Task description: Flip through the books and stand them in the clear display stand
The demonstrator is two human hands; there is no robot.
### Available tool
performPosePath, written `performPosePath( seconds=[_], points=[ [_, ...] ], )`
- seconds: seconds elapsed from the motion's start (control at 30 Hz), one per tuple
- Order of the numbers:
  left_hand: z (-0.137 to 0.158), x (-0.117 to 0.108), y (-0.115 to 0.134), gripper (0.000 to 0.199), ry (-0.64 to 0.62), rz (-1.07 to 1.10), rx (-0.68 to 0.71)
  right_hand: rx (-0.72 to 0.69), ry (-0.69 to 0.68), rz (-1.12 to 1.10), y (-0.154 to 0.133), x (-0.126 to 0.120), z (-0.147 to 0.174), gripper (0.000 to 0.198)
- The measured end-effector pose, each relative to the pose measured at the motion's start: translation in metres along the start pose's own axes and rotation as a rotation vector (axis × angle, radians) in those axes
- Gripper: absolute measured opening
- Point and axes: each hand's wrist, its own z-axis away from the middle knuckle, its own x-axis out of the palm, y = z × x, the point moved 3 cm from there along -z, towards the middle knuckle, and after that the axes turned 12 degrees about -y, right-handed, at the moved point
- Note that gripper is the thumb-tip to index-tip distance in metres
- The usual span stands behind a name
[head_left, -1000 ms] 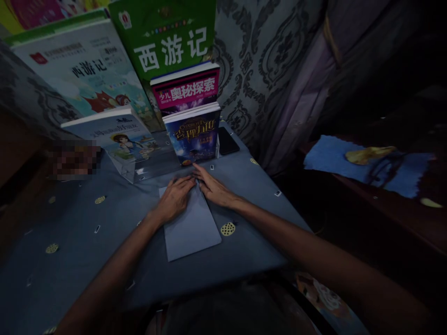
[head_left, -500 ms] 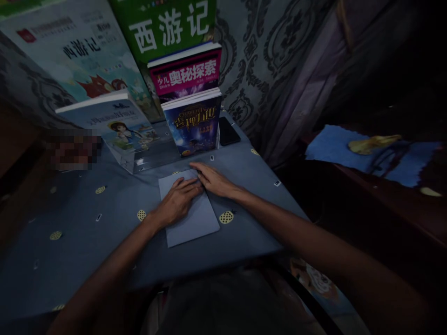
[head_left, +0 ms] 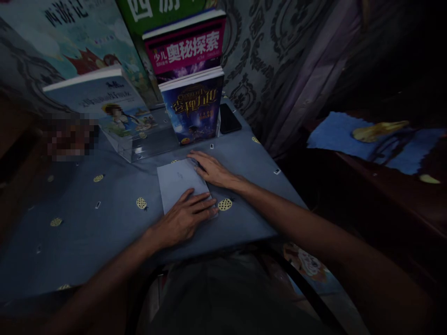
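A pale booklet or folded sheet lies flat on the table in front of me; a small faint mark shows on its upper part. My left hand rests flat over its near end, fingers stretched toward the right edge. At the far right corner, my right hand lies along the edge with its fingers extended, some of them touching the sheet. Neither hand is wrapped around anything.
Behind the sheet, a dark blue book and a light blue book stand in clear holders, with larger books behind. A black phone lies beside them. A blue cloth sits on a surface at right. The patterned tablecloth covers the table.
My left hand has slid from the sheet's middle down to its near end, uncovering the upper part. My right hand stays at the far right corner. The view has tipped slightly downward.
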Motion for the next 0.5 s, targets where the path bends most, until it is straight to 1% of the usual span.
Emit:
performPosePath(
  seconds=[0.13, 0.23, 0.3, 0.4, 0.43, 0.5],
  points=[
    [0.001, 0.002, 0.006, 0.048, 0.034, -0.022, -0.007, -0.004, 0.009, 0.044, -0.005, 0.000, -0.001, 0.050],
    [0.009, 0.002, -0.004, 0.046, 0.144, 0.001, -0.082, -0.019, 0.019, 0.067, -0.007, 0.001, -0.002, 0.048],
    [0.021, 0.001, -0.021, 0.047, 0.264, 0.027, -0.183, -0.038, 0.021, 0.079, -0.009, 0.001, -0.001, 0.046],
    [0.046, 0.000, -0.058, 0.047, 0.442, 0.034, -0.371, -0.051, 0.014, 0.105, -0.012, 0.001, -0.001, 0.044],
    [0.053, 0.000, -0.071, 0.045, 0.473, 0.024, -0.431, -0.048, 0.008, 0.116, -0.013, 0.000, -0.001, 0.043],
    [0.065, 0.002, -0.092, 0.042, 0.468, 0.005, -0.507, -0.034, -0.005, 0.139, -0.016, -0.001, 0.000, 0.042]
  ],
)
